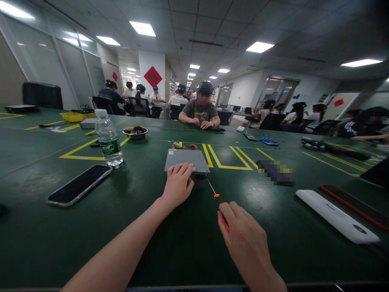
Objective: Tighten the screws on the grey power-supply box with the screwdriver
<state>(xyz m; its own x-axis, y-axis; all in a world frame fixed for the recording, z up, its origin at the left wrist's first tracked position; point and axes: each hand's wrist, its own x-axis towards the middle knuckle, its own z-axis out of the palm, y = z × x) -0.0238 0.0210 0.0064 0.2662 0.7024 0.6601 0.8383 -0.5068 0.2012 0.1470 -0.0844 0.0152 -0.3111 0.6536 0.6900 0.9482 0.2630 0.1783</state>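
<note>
A grey metal computer power supply [186,156] sits on the green table in front of me, its coloured wires [187,147] bunched at the far side. My left hand [178,182] holds it, fingers across the top edge and thumb by the near face. An orange and black screwdriver [217,198] is gripped in my right hand [243,227]. Its thin shaft points up and left, with the tip close to the box's near right corner; whether it touches I cannot tell.
Left of me are a phone [80,184] and a water bottle [108,140]; behind them stands a metal bowl [135,133] of small parts. A white device [336,215] and a dark orange-edged one [355,205] lie right. A person [200,107] sits opposite.
</note>
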